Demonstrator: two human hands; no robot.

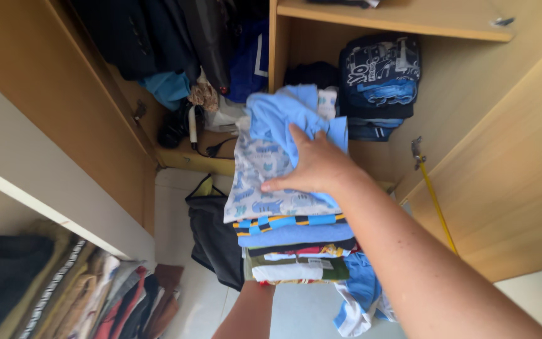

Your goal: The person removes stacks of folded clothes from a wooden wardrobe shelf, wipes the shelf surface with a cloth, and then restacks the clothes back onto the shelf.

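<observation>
Your right hand (312, 166) lies flat on top of the stack (293, 235) of folded clothes. The fingers are spread and pressed down on it, not curled into a fist, and the thumb sticks out to the left. This grip pins the top of the stack. Your left hand is hidden under the stack. Only the left arm (246, 311) shows, coming up from below, so you cannot tell how that grip is set.

The stack is held up in the air in front of the open wardrobe (465, 81). It has many layers. On top is a light blue cloth (283, 113), and under it a white cloth with small blue prints (252, 169). Lower down you see a striped piece in dark, yellow and blue, then a plain blue one, then dark, white and green ones. The stack's long side runs away from you, toward the wardrobe, and the top end tips a little that way. A blue and white piece (359, 295) hangs loose below it on the right.

Just behind the stack, on a shelf, sits a pile of dark and blue clothes (381, 81). To the left, dark clothes hang (177, 37). A dark bag (214, 238) lies on the white floor (302, 314) below. More folded clothes (64, 295) sit at the bottom left.
</observation>
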